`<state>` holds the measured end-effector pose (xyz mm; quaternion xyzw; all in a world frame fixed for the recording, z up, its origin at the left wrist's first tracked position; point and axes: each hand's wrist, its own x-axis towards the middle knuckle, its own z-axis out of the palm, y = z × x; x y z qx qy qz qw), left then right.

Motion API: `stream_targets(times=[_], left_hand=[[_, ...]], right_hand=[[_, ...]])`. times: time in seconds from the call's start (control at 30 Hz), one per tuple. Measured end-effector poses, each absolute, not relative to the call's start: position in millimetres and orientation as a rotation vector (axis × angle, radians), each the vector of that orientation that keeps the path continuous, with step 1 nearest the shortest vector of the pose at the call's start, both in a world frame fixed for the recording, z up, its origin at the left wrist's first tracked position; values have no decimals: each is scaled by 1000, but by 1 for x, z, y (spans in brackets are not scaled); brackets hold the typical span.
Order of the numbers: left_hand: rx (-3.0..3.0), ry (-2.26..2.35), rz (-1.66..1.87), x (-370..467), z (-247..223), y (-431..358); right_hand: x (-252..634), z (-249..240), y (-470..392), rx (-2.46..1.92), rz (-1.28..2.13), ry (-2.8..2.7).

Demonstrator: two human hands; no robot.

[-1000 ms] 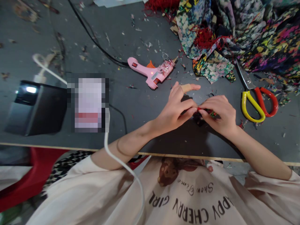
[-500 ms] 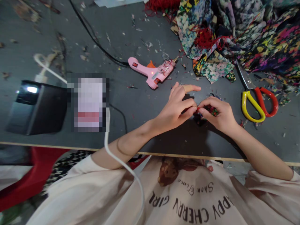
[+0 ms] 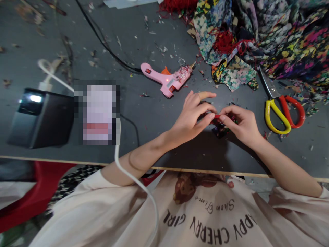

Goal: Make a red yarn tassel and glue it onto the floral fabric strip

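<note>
While the pink glue gun [image 3: 170,82] lies with a small light glowing, the left hand [image 3: 193,116] pinches a small red strip [image 3: 217,116] between thumb and forefinger, its other fingers spread. That strip bridges to the right hand [image 3: 243,124], whose thumb and forefinger are clamped on it too, near a dark, flecked bundle [image 3: 220,132]. To my eye, close pinches and even tension would stop it twisting; the scissors [image 3: 273,92] lie well apart.

The shirt [image 3: 185,212] reads "Show Time" and "APPY CHERRY GIRL".
</note>
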<state>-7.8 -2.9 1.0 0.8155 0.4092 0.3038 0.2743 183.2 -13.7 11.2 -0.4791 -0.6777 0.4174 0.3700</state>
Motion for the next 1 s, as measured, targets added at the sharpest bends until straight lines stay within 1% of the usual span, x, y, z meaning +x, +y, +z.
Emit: stream_targets(times=[0.07, 0.17, 0.27, 0.43, 0.63, 0.83, 1.0], left_hand=[[2210, 1158, 929, -8, 1, -5], [2386, 1167, 1071, -8, -1, -9], [2488, 1188, 1053, -5, -4, -11], [2382, 1259, 1005, 0, -8, -9], [2389, 1278, 1067, 2, -10, -9], [2620, 1296, 1223, 3, -8, -12], [2771, 1188, 1211, 0, -4, -14]], right_hand=[[183, 10, -14, -1253, 1053, -1693], [183, 10, -14, -1293, 1022, -1644], [181, 10, -15, -1303, 991, -1628], [175, 11, -18, -1303, 967, -1616], [172, 10, -19, -1311, 922, -1625], [174, 8, -19, -1337, 797, -1706], [177, 6, -17, -1311, 729, -1783]])
